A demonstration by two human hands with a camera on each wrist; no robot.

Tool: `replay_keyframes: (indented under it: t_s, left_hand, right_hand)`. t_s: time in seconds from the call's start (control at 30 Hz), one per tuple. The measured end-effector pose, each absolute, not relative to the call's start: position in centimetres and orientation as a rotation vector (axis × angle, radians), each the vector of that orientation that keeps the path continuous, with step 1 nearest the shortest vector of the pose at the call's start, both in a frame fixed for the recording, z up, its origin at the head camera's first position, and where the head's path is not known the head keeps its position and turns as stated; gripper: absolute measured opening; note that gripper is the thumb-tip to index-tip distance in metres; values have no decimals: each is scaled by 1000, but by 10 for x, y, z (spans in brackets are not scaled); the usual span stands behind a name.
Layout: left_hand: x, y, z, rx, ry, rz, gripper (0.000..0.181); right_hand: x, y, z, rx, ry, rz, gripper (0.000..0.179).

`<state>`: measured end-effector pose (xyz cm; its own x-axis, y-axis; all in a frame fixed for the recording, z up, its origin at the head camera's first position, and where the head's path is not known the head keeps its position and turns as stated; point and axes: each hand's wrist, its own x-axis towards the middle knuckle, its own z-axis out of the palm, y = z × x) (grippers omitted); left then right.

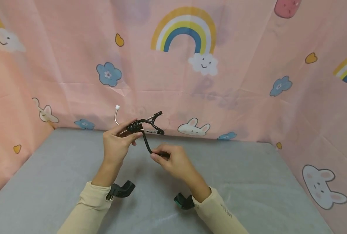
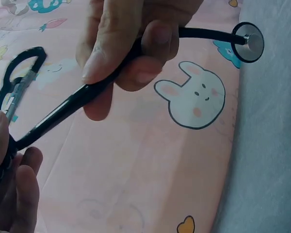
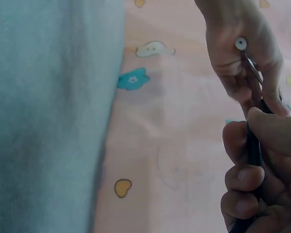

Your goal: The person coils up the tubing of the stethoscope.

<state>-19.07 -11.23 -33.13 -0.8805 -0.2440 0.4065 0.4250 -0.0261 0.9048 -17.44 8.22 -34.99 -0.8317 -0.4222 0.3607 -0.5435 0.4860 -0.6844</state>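
Note:
A black stethoscope [image 1: 146, 143] is held between both hands above the table. Its tubing is wound in several coils around the metal ear tubes, and my left hand [image 1: 117, 143] pinches this coiled bundle between thumb and fingers. A white ear tip [image 1: 117, 107] sticks up beyond the left hand, while the black Y-shaped part points right. Lower and to the right, my right hand [image 1: 173, 161] grips the loose tubing with curled fingers. In the left wrist view the round chest piece [image 2: 252, 42] hangs out past the right hand at the tubing's end.
A grey cloth-covered table [image 1: 235, 188] lies under the hands. Behind it hangs a pink curtain [image 1: 243, 107] printed with rainbows, rabbits and flowers. Black wrist mounts [image 1: 123, 189] sit on both cream sleeves [image 1: 217, 211].

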Motion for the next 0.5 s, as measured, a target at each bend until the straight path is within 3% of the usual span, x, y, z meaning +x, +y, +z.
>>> replay_keyframes:
  t_s: [0.3, 0.5]
  left_hand:
    - [-190, -113, -333, -63, -1864, -1891, 37]
    - [-192, -111, -340, -252, -1911, -1681, 37]
  right_hand:
    - [-169, 76, -350, 1016, -2501, 1125, 13]
    - [-164, 81, -343, 1078, -2460, 996, 11]
